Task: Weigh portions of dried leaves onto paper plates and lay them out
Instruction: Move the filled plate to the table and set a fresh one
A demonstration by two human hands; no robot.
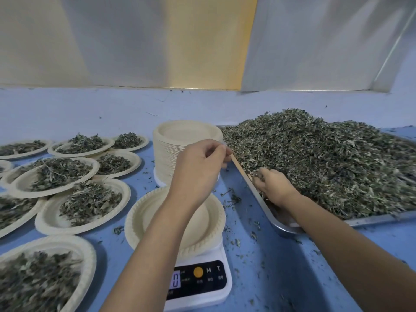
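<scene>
Right hand [273, 186] grasps dried leaves [326, 158] in the metal tray [371, 218]. Left hand [195, 170], pinched with contents unclear, partly hides the paper plate stack [171, 140].

Both bare forearms come in from the near edge of the surface [281, 255], the left forearm [146, 239] in the middle and the right forearm [337, 239] from the near right corner. The left grip [198, 170] is raised with its back to the camera, fingers curled and thumb tip against the forefinger; whether something is between them is too blurred to tell. The right grip [273, 188] is lower and palm down, its curled fingers closed round dried leaves [326, 158] and partly hidden in them.
</scene>
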